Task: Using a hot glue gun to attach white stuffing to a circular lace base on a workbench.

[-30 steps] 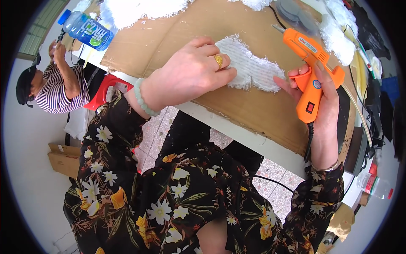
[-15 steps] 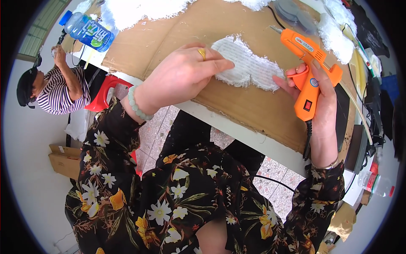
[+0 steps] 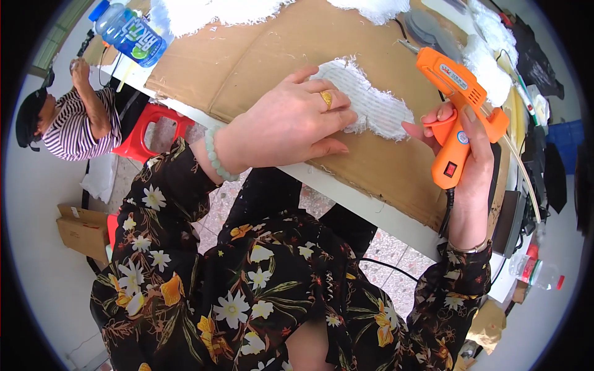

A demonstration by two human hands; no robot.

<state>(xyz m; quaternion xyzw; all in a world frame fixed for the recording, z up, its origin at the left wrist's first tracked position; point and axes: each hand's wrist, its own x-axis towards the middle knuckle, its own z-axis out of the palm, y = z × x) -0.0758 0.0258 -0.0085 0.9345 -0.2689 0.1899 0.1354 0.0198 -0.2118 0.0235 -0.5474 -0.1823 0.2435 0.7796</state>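
A white piece of fabric with frayed edges [image 3: 377, 106] lies flat on the brown cardboard [image 3: 266, 68]. Over its left end rests my left hand [image 3: 303, 117], palm down, with the fingers spread and nothing seen in them. A gold ring and a pale green bead bracelet are on that hand and wrist. My right hand [image 3: 473, 157] is wrapped round the handle of an orange glue gun [image 3: 461, 133]. The gun's nozzle points up and to the left, above the cardboard. A finger of the right hand reaches close to the fabric's right end.
More white frayed fabric [image 3: 210, 15] lies along the far side, with grey discs [image 3: 430, 28] near it. A blue-capped bottle [image 3: 130, 34] stands at the far left. A person in a striped shirt [image 3: 80, 127] sits beyond a red stool [image 3: 151, 130]. Cables run down the right side.
My left hand has gone from pinched fingers to a spread, flatter hand over the fabric's left end. The right hand still holds the glue gun, which sits slightly lower in the picture.
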